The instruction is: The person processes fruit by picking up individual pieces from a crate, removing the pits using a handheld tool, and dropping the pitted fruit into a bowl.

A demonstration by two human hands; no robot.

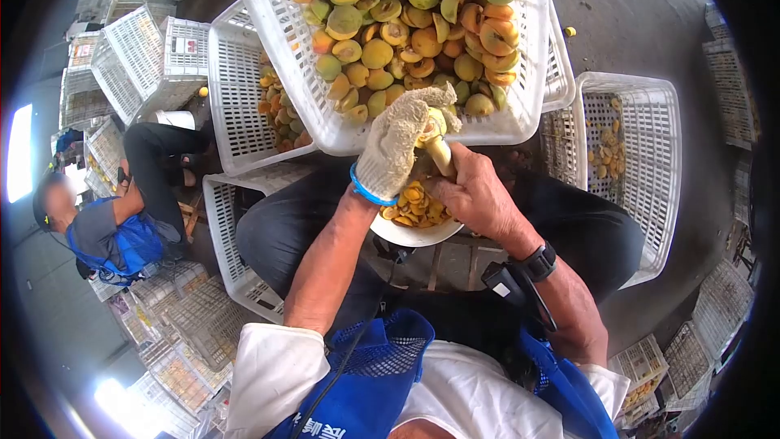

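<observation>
My left hand (396,142), in a pale knitted glove with a blue band at the wrist, is closed around an apricot (433,123). My bare right hand (478,193) grips a tool by its pale handle (441,156). The tool's upper end meets the fruit, and its working tip is hidden there. Just below both hands, a white bowl (416,240) between my knees holds orange-yellow fruit pieces (421,208). Beyond my hands, a white plastic crate (325,132) is heaped with green and orange apricots (376,54), many of them cut open.
A white crate (237,126) with more fruit stands at the left; another (670,154) with some yellow pieces is at the right. At far left a person (122,228) in a blue vest sits among stacked crates (134,61). More crates (711,305) stand at the right.
</observation>
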